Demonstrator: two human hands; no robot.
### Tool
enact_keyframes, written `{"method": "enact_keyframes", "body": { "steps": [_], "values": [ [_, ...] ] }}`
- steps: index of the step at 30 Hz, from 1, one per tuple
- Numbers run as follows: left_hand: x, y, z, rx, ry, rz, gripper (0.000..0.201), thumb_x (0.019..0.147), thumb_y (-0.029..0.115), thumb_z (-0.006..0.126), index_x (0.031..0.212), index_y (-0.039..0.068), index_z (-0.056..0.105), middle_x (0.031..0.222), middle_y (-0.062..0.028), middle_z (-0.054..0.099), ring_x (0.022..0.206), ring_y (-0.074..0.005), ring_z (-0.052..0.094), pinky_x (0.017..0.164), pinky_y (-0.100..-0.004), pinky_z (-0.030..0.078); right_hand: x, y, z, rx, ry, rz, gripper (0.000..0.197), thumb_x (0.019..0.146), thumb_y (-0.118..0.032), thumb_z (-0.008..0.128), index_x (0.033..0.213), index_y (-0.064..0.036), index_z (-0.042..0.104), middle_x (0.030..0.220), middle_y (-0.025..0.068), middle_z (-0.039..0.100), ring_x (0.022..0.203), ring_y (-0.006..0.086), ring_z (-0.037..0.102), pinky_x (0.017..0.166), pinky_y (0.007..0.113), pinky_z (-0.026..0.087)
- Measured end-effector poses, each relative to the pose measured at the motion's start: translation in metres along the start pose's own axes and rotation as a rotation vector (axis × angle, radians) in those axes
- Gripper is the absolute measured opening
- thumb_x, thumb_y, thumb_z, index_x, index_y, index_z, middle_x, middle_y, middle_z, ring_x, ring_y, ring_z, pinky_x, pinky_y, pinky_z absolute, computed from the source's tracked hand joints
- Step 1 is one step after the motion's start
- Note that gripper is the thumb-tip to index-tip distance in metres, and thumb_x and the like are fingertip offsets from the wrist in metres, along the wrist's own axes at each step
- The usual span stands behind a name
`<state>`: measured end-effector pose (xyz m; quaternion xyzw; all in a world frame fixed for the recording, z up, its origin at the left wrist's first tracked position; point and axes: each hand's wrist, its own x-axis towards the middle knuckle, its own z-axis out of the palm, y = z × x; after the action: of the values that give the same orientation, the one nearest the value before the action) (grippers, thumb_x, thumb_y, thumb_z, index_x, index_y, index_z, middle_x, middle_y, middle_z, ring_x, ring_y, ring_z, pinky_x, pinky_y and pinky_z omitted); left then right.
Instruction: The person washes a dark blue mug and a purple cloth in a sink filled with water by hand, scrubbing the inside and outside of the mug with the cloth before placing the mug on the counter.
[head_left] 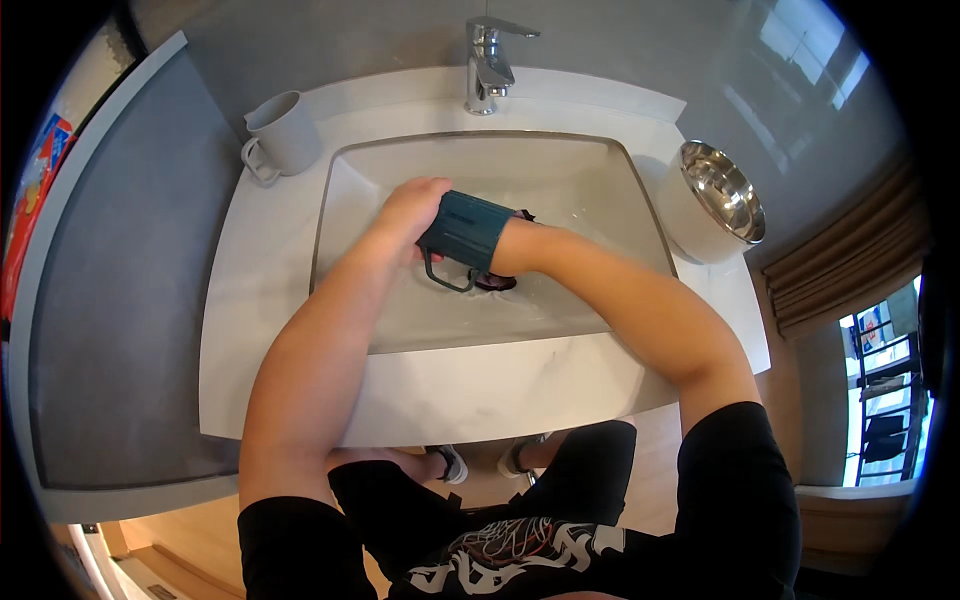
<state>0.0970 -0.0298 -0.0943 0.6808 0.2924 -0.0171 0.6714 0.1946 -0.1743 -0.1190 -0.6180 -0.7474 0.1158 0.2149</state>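
Observation:
Over the basin, a dark green ribbed mug (pixel 464 222) lies tilted on its side, its mouth toward the right and its handle toward me. My left hand (pixel 408 214) is closed round the mug's bottom end. My right hand (pixel 514 249) reaches into the mouth up to about the wrist, so its fingers are hidden inside. Below the mug, a dark thing with pale pinkish patches (pixel 494 283) shows in the basin; I cannot make out its kind, and a dark bit also shows beyond my right wrist.
The white sink (pixel 400 330) appears to hold shallow water. Behind it stands a chrome faucet (pixel 487 70). A grey pitcher-like mug (pixel 282 133) is on the counter's left, a steel-lined white bowl (pixel 712 200) on its right. A grey panel (pixel 120 280) borders the left side.

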Motion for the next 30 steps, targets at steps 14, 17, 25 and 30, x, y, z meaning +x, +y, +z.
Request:
{"method": "enact_keyframes", "body": {
  "steps": [14, 17, 25, 30],
  "values": [
    [0.011, -0.014, 0.0, 0.014, 0.001, -0.138, 0.042, 0.093, 0.039, 0.04, 0.11, 0.002, 0.054, 0.095, -0.0169, 0.062, 0.078, -0.0322, 0.064, 0.053, -0.0469, 0.052, -0.027, 0.024, 0.02, -0.057, -0.09, 0.064, 0.04, 0.08, -0.007, 0.054, 0.12, -0.0095, 0.054, 0.112, 0.0155, 0.061, 0.098, 0.0317, 0.06, 0.078, 0.04, 0.049],
    [0.027, -0.027, -0.022, 0.122, 0.104, -0.212, 0.046, 0.092, 0.039, 0.042, 0.114, 0.001, 0.054, 0.1, -0.0176, 0.064, 0.085, -0.0337, 0.064, 0.057, -0.0492, 0.053, -0.028, 0.016, 0.023, -0.364, -0.494, 0.212, 0.027, 0.08, -0.008, 0.055, 0.107, -0.0075, 0.059, 0.11, 0.0174, 0.059, 0.102, 0.036, 0.056, 0.085, 0.043, 0.047],
    [0.025, -0.026, -0.014, 0.232, 0.011, -0.121, 0.052, 0.088, 0.05, 0.051, 0.116, 0.007, 0.058, 0.105, -0.0136, 0.064, 0.095, -0.0287, 0.062, 0.074, -0.0472, 0.052, -0.032, 0.02, 0.023, -0.305, -0.363, 0.309, 0.032, 0.082, -0.021, 0.055, 0.107, -0.0003, 0.059, 0.106, 0.0233, 0.06, 0.105, 0.0389, 0.055, 0.09, 0.044, 0.045],
    [0.029, -0.026, -0.034, -0.117, 0.017, -0.256, 0.039, 0.084, 0.048, 0.054, 0.102, 0.015, 0.063, 0.095, -0.0091, 0.064, 0.084, -0.027, 0.062, 0.064, -0.0454, 0.05, -0.025, 0.017, 0.01, -0.147, -0.064, -0.053, 0.032, 0.083, -0.026, 0.057, 0.1, 0.0013, 0.055, 0.098, 0.0231, 0.058, 0.096, 0.0413, 0.053, 0.087, 0.045, 0.042]
  ]
}}
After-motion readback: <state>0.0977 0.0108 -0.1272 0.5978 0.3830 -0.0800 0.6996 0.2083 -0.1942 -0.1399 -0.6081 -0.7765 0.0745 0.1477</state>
